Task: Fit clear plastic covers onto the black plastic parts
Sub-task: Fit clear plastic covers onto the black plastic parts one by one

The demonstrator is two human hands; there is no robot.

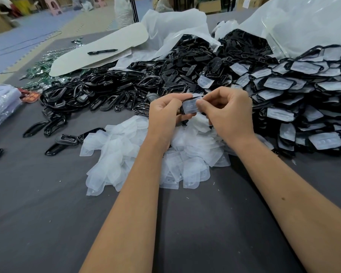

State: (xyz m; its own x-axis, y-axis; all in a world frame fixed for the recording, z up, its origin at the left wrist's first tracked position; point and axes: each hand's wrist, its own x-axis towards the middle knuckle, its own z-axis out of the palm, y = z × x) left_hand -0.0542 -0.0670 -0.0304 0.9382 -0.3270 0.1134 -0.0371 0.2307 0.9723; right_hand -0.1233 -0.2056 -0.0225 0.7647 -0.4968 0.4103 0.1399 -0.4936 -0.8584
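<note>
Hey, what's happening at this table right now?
A person is fitting a clear cover onto a black part, pinching it between the left hand and right hand. Loose clear covers lie heaped below the hands, bare black parts to the left, and finished covered pieces pile up on the right.

Even, soft indoor light, sharp centre
Glare on the clear bags (303, 22) upper right; wide-angle bending and slight blur toward frame edges
</note>
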